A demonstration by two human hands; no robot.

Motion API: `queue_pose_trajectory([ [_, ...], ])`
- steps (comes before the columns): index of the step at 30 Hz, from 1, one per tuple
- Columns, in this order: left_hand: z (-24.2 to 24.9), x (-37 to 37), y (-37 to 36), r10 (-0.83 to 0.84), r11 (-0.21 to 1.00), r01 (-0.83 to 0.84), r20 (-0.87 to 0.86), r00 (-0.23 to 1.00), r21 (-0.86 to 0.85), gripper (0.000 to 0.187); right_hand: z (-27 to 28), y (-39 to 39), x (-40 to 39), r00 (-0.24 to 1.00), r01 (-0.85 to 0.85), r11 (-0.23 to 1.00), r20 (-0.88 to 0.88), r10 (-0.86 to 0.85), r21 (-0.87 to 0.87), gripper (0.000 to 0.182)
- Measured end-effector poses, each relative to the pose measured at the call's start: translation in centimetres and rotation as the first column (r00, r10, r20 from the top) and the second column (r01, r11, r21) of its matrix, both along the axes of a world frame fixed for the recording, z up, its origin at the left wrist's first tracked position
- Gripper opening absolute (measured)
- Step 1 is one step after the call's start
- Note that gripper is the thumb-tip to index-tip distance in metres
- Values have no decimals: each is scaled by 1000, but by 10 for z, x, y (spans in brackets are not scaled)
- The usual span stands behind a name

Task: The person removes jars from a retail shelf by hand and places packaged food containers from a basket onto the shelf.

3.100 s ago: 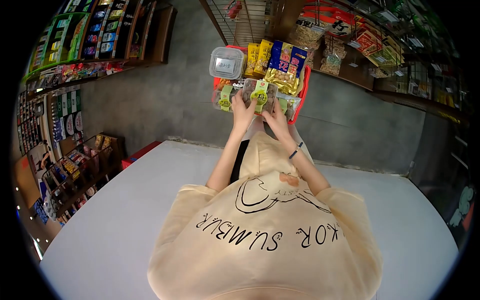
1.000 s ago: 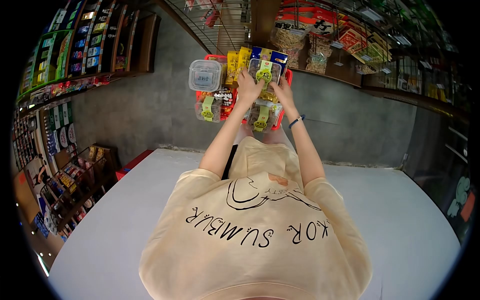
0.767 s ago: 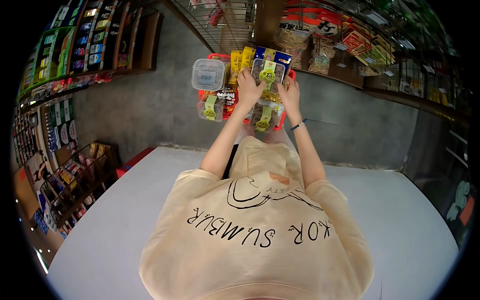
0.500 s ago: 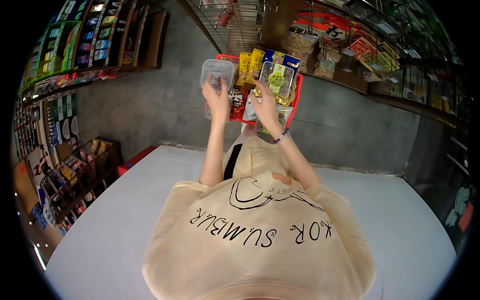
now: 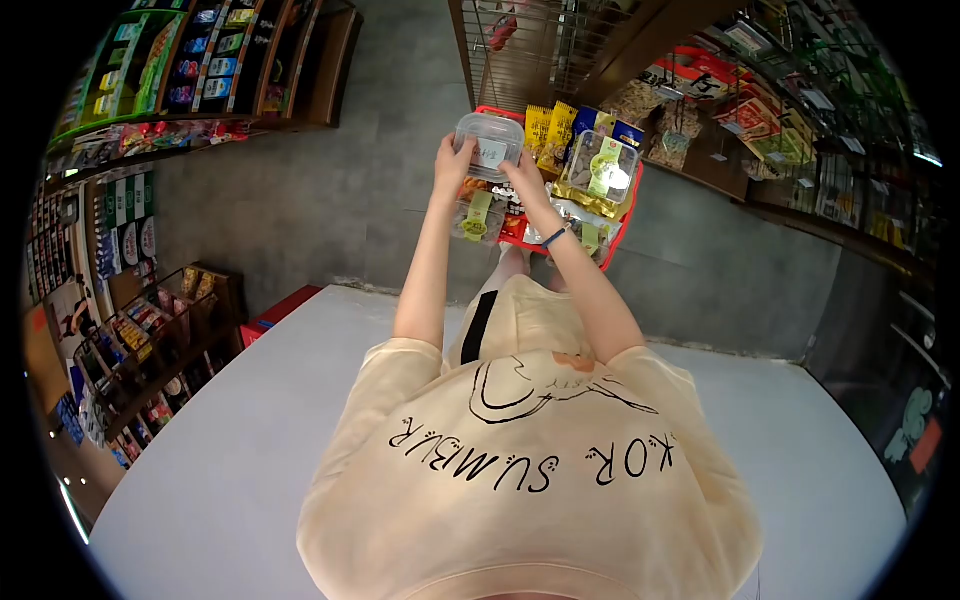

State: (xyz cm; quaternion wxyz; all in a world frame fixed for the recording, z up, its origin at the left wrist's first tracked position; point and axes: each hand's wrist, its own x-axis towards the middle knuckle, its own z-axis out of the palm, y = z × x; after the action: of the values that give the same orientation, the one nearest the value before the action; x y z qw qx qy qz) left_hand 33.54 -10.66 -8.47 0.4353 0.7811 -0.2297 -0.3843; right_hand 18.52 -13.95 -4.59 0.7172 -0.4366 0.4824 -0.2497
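A clear plastic container (image 5: 489, 136) with a white label is held over the left part of a red basket (image 5: 628, 222). My left hand (image 5: 452, 168) grips its left side, and my right hand (image 5: 527, 182) closes on its lower right corner. Yellow snack packets (image 5: 557, 137) stand in the basket beyond my right hand. To the right lies a clear box with a green label (image 5: 603, 166), on gold and blue packaging. Another green-labelled clear box (image 5: 478, 218) sits below the held container, between my forearms.
Shelves of small packets (image 5: 215, 75) stand at the upper left, with a snack rack (image 5: 150, 340) below them. A wire rack (image 5: 525, 55) rises behind the basket. Hanging snack bags (image 5: 675, 130) line the right. Grey floor (image 5: 290, 200) surrounds the basket.
My right hand has moved from the box on the right to the clear container, which both hands now hold. The view has shifted, so the basket appears farther right.
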Motion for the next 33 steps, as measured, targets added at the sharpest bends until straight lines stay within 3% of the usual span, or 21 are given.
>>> queue_pose_trajectory([
  [5,-15,-2,-3,-52,999,54,153,987,-7,38,21,8,2,996,85,995,-12,-84,59,58],
  [7,-7,-1,-2,-94,994,93,20,995,52,57,23,12,1,995,99,994,-4,-99,56,58],
  [11,6,-7,8,-123,992,123,33,992,6,60,34,26,-1,993,119,993,-15,-119,12,61],
  [13,27,-20,18,-16,982,96,440,898,-160,41,40,35,-5,988,143,989,54,-141,-27,63],
  [14,43,-23,26,-61,987,105,323,944,-118,46,42,42,-8,988,146,989,56,-144,-29,63],
  [17,52,-33,46,-159,986,166,230,960,-12,51,42,68,-24,996,67,993,-45,-72,-95,71],
  [18,58,-38,56,-165,986,166,145,976,4,69,40,78,-30,994,87,978,-51,-99,-189,75],
  [22,96,-77,86,-169,985,172,202,965,1,71,53,110,-63,992,71,978,-92,-90,-197,78],
  [25,108,-113,104,-179,982,186,169,969,-29,72,70,124,-96,993,117,972,32,-113,-202,79],
  [26,109,-126,109,-162,986,165,138,977,-17,73,52,130,-108,995,99,965,24,-96,-241,80],
  [31,119,-194,118,-168,978,164,-25,985,-131,73,92,131,-179,993,94,976,-54,-107,-194,80],
  [33,129,-223,116,-240,948,221,-60,969,-227,72,89,132,-206,986,109,938,-86,-144,-328,79],
])
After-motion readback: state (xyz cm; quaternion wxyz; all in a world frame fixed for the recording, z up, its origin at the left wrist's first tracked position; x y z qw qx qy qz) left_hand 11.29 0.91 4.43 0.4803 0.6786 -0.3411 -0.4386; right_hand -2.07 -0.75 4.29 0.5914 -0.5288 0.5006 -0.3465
